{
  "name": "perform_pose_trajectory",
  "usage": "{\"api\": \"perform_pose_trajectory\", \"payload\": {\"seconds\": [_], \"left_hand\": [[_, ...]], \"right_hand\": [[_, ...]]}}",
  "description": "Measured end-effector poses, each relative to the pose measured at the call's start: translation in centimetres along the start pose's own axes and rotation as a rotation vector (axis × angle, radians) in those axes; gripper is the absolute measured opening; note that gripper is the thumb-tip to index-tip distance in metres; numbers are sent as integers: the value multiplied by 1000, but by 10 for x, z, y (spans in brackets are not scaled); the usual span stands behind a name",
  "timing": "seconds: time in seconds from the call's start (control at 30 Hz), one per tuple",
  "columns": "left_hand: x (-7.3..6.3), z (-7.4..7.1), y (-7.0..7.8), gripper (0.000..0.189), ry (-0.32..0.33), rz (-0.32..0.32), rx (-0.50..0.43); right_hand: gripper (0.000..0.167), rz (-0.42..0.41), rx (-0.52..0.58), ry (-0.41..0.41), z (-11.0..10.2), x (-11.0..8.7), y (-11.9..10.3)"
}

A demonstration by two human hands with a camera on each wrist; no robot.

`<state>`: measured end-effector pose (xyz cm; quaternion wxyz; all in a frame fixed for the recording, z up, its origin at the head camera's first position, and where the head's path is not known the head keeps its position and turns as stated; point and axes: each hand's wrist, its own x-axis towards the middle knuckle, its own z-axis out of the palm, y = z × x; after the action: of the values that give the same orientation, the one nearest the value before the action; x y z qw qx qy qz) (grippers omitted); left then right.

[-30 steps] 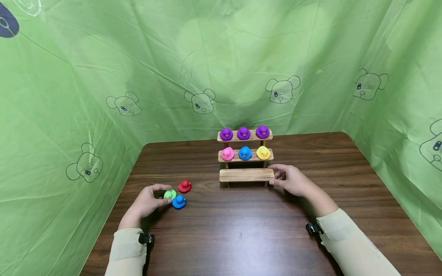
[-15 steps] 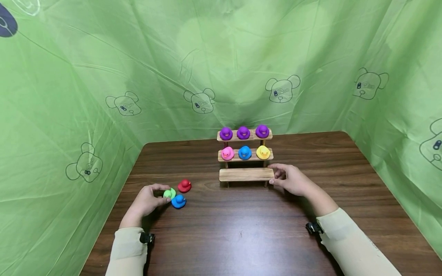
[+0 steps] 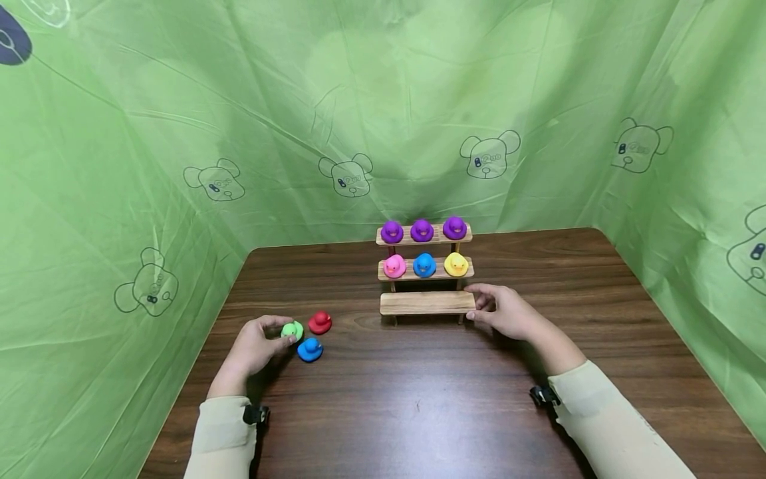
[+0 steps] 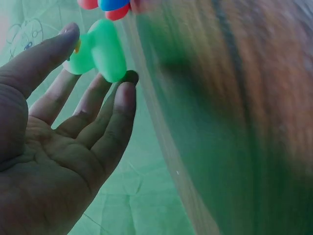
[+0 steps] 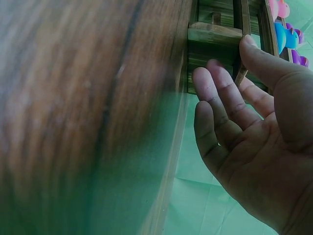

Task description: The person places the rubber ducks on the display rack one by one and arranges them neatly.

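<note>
My left hand (image 3: 258, 346) pinches a green rubber duck (image 3: 292, 330) between thumb and fingers. In the left wrist view the green duck (image 4: 100, 51) sits between the thumb and the fingertips. Close by on the table are a red duck (image 3: 320, 322) and a blue duck (image 3: 310, 349), both apart from the green one. My right hand (image 3: 505, 311) holds the right end of the three-tier wooden shelf (image 3: 427, 303) at its lowest tier. Seen from the right wrist, the thumb lies on the edge of the shelf (image 5: 215, 36), with the fingers curled beside it.
Three purple ducks (image 3: 422, 231) line the top tier. A pink duck (image 3: 394, 266), another blue duck (image 3: 424, 265) and a yellow duck (image 3: 456, 265) stand on the middle tier. The dark wood table (image 3: 383, 412) is bounded by a green cloth (image 3: 287, 133) at back and sides.
My left hand has drawn the green duck slightly left and away from the blue duck, leaving a gap between them. The right hand and the shelf have stayed in place.
</note>
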<state>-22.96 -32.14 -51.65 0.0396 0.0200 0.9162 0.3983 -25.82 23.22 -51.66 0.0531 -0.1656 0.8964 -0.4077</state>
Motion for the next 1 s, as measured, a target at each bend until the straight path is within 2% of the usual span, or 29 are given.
{"api": "perform_pose_trajectory", "payload": {"seconds": [0.13,0.37,0.57,0.77,1.0], "left_hand": [[-1,0,7,42,47,29,40],[0,3,23,44,108,75,-27],[0,10,43,44,151,115,-55],[4,23,62,42,143,146,-64],[9,39,76,39,121,226,-95]], "right_hand": [[54,-2,4,5,1,-1,0],[54,0,11,7,1,0,1],[54,3,11,7,1,0,2],[55,-1,12,10,1,-1,1],[54,3,9,6,0,1,2]]}}
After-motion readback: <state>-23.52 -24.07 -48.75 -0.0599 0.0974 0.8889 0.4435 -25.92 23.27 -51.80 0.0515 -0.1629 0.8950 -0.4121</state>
